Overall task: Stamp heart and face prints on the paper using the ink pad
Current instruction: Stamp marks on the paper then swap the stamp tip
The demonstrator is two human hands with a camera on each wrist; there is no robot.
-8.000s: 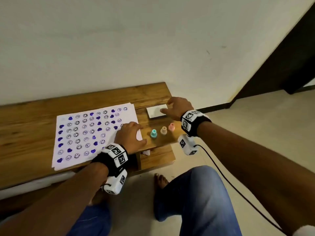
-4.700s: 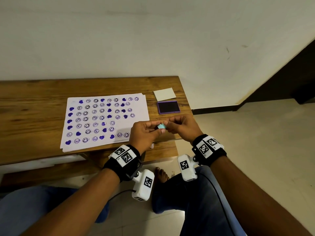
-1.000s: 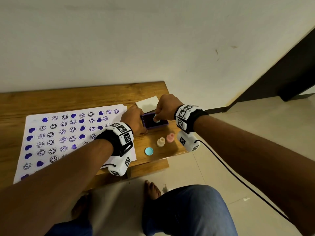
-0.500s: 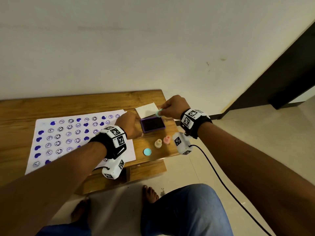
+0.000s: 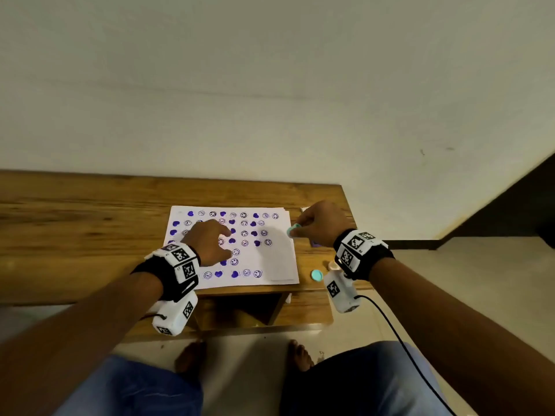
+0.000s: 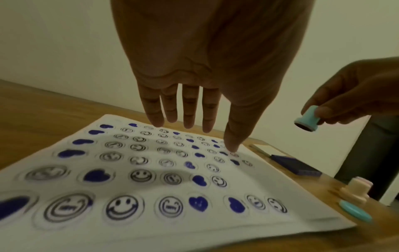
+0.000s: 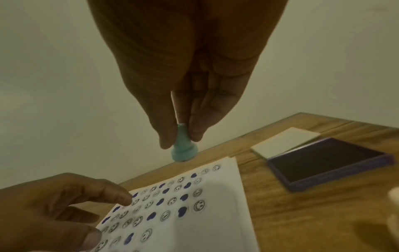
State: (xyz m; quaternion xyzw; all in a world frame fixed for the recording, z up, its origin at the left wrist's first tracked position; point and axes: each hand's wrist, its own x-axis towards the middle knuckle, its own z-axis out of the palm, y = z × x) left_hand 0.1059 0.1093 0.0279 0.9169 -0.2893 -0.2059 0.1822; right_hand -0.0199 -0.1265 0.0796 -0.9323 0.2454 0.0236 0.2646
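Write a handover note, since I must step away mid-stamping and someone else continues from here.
Right hand: pinches the small teal plastic stamp, held above the sheet's right edge.
Left hand: open, fingers spread over the white printed paper on the wooden bench.
Purple ink pad: open, right of the paper; teal round cap and cream stamp lie near it.
Done: many heart and face prints.
Left: the bare right-hand strip.

On the wooden desk (image 5: 90, 223), the white printed paper sheet (image 5: 270, 259) lies left of the purple square ink pad (image 7: 328, 163), behind which sits a white flat lid (image 7: 285, 143), with a teal round cap (image 5: 316, 275) just right of the sheet's near corner.
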